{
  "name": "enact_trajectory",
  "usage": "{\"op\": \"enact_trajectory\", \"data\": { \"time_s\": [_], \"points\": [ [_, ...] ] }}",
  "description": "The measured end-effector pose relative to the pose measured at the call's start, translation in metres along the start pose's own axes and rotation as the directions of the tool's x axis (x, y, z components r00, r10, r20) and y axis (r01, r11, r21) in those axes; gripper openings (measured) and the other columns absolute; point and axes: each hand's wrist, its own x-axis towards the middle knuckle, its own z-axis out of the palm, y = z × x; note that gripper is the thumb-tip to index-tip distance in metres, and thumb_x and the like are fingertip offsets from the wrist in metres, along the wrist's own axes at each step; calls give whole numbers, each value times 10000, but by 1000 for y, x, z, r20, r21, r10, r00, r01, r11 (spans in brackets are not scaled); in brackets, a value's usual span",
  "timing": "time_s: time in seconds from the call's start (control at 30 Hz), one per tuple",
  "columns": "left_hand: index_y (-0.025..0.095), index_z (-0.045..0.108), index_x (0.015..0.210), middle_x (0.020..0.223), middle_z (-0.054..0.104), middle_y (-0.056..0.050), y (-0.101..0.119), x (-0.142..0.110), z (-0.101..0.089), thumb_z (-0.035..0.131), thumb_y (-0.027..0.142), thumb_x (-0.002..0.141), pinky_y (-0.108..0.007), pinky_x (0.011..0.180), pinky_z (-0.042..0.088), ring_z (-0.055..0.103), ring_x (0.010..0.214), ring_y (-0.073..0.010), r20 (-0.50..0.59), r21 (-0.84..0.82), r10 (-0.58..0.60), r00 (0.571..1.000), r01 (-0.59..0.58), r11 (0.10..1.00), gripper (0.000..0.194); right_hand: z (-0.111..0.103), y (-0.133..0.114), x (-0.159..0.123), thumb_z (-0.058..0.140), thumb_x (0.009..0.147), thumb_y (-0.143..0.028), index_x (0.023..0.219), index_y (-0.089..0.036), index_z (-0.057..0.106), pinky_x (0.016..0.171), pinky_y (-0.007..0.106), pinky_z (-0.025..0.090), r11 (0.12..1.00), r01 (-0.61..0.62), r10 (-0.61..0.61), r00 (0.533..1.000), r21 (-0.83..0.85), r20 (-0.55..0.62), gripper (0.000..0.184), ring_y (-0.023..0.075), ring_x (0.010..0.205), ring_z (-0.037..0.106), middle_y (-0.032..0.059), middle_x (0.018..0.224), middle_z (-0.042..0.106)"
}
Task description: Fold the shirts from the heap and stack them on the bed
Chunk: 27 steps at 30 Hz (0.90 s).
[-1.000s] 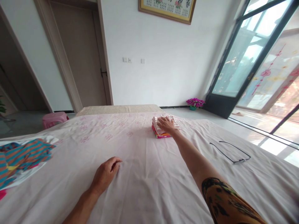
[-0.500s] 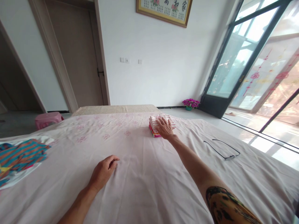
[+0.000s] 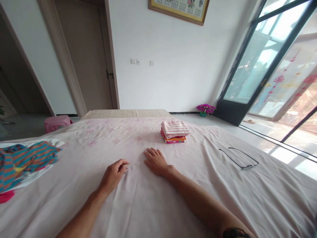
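A stack of folded clothes (image 3: 175, 131) sits on the pale bedsheet (image 3: 138, 205), a white piece with red stripes on top and orange and pink layers below. My right hand (image 3: 156, 161) lies flat on the sheet just in front of the stack, fingers stretched out, apart from it and holding nothing. To its left, my left hand (image 3: 114, 176) rests on the sheet with its fingers curled together. Nothing shows in the left hand, though its palm side is hidden.
At the left edge lies a loose heap of clothes (image 3: 29, 162), striped teal and orange over white. Eyeglasses (image 3: 244, 160) rest on the sheet at right. A pink stool (image 3: 58, 123) stands beyond the bed, and a pot of purple flowers (image 3: 206, 109) is by the wall.
My right hand has come off the top of the folded stack and moved back toward me and left onto the sheet. The left hand stays almost where it was.
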Motion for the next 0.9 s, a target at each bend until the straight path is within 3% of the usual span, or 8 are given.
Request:
{"op": "enact_trajectory", "data": {
  "time_s": [0.23, 0.4, 0.5, 0.63, 0.7, 0.83, 0.9],
  "points": [
    [236, 681, 991, 920, 752, -23, -6, 7, -22, 475, 238, 869, -262, 756, 513, 697, 851, -166, -217, 126, -82, 973, 111, 986, 240, -1, 6, 1, 402, 993, -395, 1452, -247, 479, 1191, 476, 209, 999, 14, -14, 1000, 29, -4, 488, 247, 1438, 329, 86, 1529, 429],
    [239, 679, 1025, 1009, 737, -52, -25, 13, -65, 469, 231, 878, -314, 798, 489, 666, 905, -208, -454, 235, -164, 876, 295, 926, 256, 4, 15, 6, 402, 979, -405, 1428, -256, 519, 1191, 474, 239, 997, 40, -38, 999, 61, -21, 487, 251, 1426, 361, 75, 1514, 452],
    [194, 642, 1125, 1167, 667, -121, -37, 12, -97, 459, 189, 872, -380, 942, 450, 602, 1090, -248, -635, 262, -113, 764, 350, 899, 313, 9, 22, 9, 417, 963, -407, 1413, -271, 539, 1179, 476, 278, 995, 50, -46, 998, 86, -46, 485, 253, 1401, 401, 68, 1495, 476],
    [180, 584, 1243, 1425, 442, -183, -52, -1, -140, 531, 230, 860, -546, 1054, 334, 393, 1316, -356, -880, 318, 50, 472, 510, 799, 390, 14, 30, 13, 425, 950, -428, 1403, -293, 550, 1166, 468, 314, 993, 51, -45, 997, 111, -54, 489, 253, 1382, 428, 55, 1485, 489],
    [183, 573, 1252, 1512, 307, -185, -62, -11, -159, 575, 258, 848, -609, 1061, 291, 306, 1361, -405, -922, 313, 103, 372, 562, 766, 411, 15, 31, 14, 420, 950, -440, 1405, -295, 548, 1165, 463, 319, 992, 53, -47, 997, 112, -54, 494, 252, 1383, 428, 49, 1486, 487],
    [168, 611, 1163, 1535, 218, -202, -82, -28, -188, 636, 262, 805, -693, 1069, 194, 201, 1393, -478, -957, 230, 58, 285, 617, 753, 371, 15, 31, 14, 406, 955, -436, 1399, -274, 556, 1166, 459, 318, 993, 58, -52, 997, 105, -57, 495, 249, 1382, 427, 53, 1485, 488],
    [110, 605, 1140, 1552, 114, -243, -89, -34, -195, 591, 254, 828, -759, 1045, 63, 44, 1407, -536, -926, 200, -42, 375, 583, 788, 344, 14, 31, 13, 406, 956, -430, 1398, -271, 556, 1167, 458, 315, 993, 61, -55, 997, 104, -55, 493, 249, 1380, 429, 55, 1486, 487]
  ]
}}
